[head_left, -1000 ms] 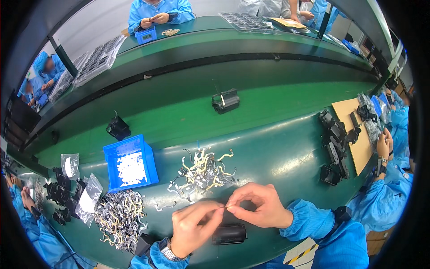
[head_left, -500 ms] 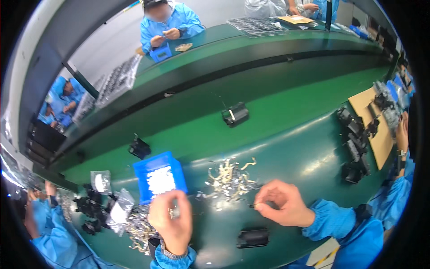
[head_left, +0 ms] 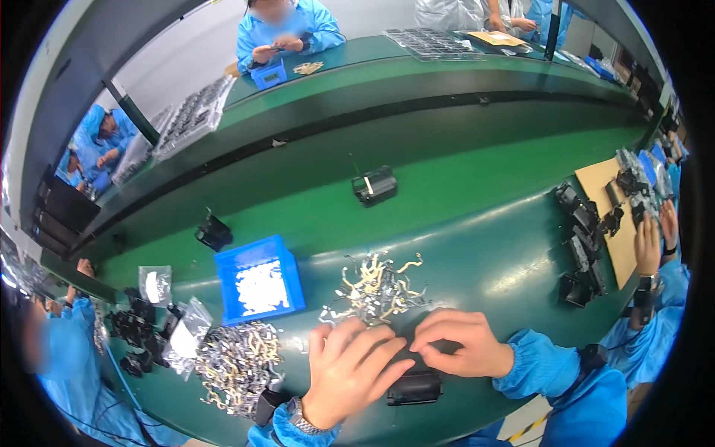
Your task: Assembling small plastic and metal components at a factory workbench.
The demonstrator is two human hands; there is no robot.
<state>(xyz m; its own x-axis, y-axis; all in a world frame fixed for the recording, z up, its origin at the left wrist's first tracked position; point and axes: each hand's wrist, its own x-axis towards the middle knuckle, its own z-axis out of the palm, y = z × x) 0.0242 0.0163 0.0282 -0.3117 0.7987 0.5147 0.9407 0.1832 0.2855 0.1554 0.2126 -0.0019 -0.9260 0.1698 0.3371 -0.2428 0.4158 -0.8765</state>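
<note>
Near edge: a black housing [head_left: 415, 389] lies on the green table [head_left: 491, 298], partly screened by the left thumb. Judged risk — a low sweep of that thumb could nudge the housing. The left sleeve [head_left: 279, 428], with a metal watch strap at its cuff, lies close to the large heap of flexible strips [head_left: 238, 365]; a careless forearm movement could scatter loose pieces.

Left hand [head_left: 354, 372]: back uppermost, wrist low, fingers spread and pointing forward and rightward; nothing is seen in its grasp, though its underside is hidden. Right hand [head_left: 469, 346]: comes in from the right, fingers curled, thumb and index tips drawn close together. Whether they pinch anything cannot be told; a small part there, if any, could slip with a loosened grip.

Just beyond the left fingers lies the small pile of strips [head_left: 380, 287], yellowish and grey. The strips overlap and appear tangled, so lifting one could drag or bend its neighbours.

Farther left, a blue bin [head_left: 296, 279] contains white pieces [head_left: 261, 289]. Off to the right, black parts [head_left: 585, 249] lie beside a brown board [head_left: 625, 261]. Beyond, two black housings [head_left: 375, 185] stand well apart on the brighter green strip; across the bench, a co-worker in blue [head_left: 320, 26] has both hands raised together.
</note>
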